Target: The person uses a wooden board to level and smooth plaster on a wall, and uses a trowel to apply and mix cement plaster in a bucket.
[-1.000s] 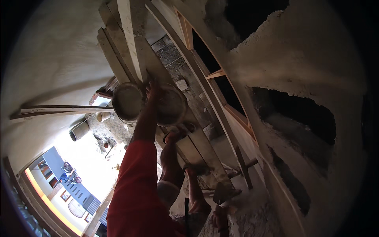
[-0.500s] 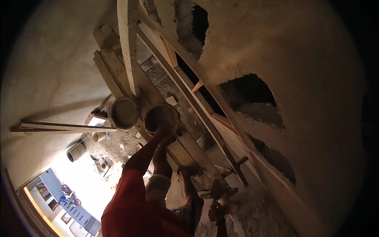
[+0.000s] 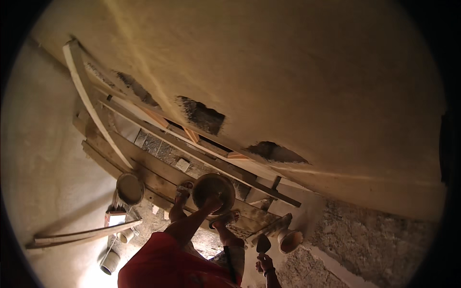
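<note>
My left hand (image 3: pixel 213 203) reaches down inside a round bucket (image 3: pixel 198 181) standing on the planks between my feet. Its fingers are lost in the dark interior, so their grip cannot be made out. Lower right, my right hand (image 3: pixel 265 263) is closed round the handle of a trowel (image 3: pixel 263 244) with a dark pointed blade. Close to that blade stands a pale, round-mouthed container (image 3: pixel 291 241) at the end of the planks. The trowel is held apart from the wall.
I stand on a raised plank platform (image 3: pixel 153 181). A second bucket (image 3: pixel 130 189) sits at its left, below a slanting wooden post (image 3: pixel 91 101). The plastered wall (image 3: pixel 312 96) ahead has several rough holes (image 3: pixel 201 115) above a long rail (image 3: pixel 216 163). Rubble lies beneath.
My view has swung, bringing more of the plastered wall in and moving the bright opening out. My left hand stays in the bucket; the trowel remains in my right hand.
</note>
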Demonstrator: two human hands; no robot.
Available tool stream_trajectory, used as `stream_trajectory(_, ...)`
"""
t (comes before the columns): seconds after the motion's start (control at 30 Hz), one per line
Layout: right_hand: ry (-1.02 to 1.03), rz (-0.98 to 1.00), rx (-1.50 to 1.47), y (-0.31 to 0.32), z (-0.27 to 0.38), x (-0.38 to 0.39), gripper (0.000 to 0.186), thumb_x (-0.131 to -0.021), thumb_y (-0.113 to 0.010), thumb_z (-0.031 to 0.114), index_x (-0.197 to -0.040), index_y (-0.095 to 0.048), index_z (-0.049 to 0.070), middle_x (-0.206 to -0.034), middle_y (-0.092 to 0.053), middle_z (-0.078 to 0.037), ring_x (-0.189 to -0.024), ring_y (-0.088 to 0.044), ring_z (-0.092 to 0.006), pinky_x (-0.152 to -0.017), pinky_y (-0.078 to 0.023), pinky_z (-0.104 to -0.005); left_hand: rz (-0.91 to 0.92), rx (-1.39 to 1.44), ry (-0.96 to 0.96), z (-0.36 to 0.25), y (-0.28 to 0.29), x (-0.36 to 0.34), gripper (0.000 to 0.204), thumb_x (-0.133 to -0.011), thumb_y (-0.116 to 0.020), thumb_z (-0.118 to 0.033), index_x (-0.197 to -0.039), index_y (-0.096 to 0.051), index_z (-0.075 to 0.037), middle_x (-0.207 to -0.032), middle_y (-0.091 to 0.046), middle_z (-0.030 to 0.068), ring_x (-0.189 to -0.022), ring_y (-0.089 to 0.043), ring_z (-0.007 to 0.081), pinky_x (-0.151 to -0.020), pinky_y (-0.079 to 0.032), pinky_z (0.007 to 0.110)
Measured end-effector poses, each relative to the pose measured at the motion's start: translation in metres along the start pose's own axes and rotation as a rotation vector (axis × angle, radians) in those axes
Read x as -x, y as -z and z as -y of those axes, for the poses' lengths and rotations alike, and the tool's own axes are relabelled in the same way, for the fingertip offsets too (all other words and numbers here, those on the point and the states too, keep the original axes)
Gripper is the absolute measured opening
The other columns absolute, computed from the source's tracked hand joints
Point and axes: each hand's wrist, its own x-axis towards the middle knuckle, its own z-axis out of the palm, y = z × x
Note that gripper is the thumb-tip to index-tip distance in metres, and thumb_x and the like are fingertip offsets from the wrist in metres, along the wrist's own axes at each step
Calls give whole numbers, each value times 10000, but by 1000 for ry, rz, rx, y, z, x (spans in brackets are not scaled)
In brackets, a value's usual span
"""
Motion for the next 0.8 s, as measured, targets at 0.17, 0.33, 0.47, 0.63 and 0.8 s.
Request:
stream_trajectory(0.17,78,-16,-219,-20,-50,17,283,-829,-641,114,-1085,-528,73,-628,-559,-104,-481,-551,-203,-415,-474,-351,188,337,39,-50,-96,-19,210,-780,-636,-204,-649,-613,-42,-550,-549,73,-515,-538,173,-477,-406,365)
stream_trajectory(0.33,68,-100,-467,-57,-124,14,269,-846,-635,161,-1073,-541,50,-663,-582,-90,-518,-582,-194,-423,-493,-333,292,390,333,-97,-186,-20,260,-710,-651,-246,-700,-612,11,-631,-597,125,-622,-607,216,-562,-439,405)
stream_trajectory(0.47,-94,-156,-635,-94,-208,24,260,-867,-606,225,-1041,-545,41,-640,-562,-69,-504,-571,-171,-408,-475,-307,512,440,556,-146,-235,-4,149,-761,-659,-149,-841,-569,-60,-635,-474,-10,-468,-389,85,-418,-327,280)
stream_trajectory(0.63,-277,-150,-834,-149,-258,60,244,-859,-596,212,-1035,-528,57,-636,-558,-66,-498,-572,-174,-400,-474,-316,552,288,396,-167,-307,2,288,-743,-686,-190,-958,-603,-17,-856,-566,50,-716,-523,150,-614,-454,316)
stream_trajectory(0.8,-338,-118,-868,-187,-298,65,433,-836,-630,214,-1222,-496,72,-714,-598,-77,-497,-573,-178,-422,-485,-320,541,232,523,-182,-378,34,232,-765,-667,-222,-932,-609,-72,-829,-555,33,-739,-528,166,-719,-444,348)
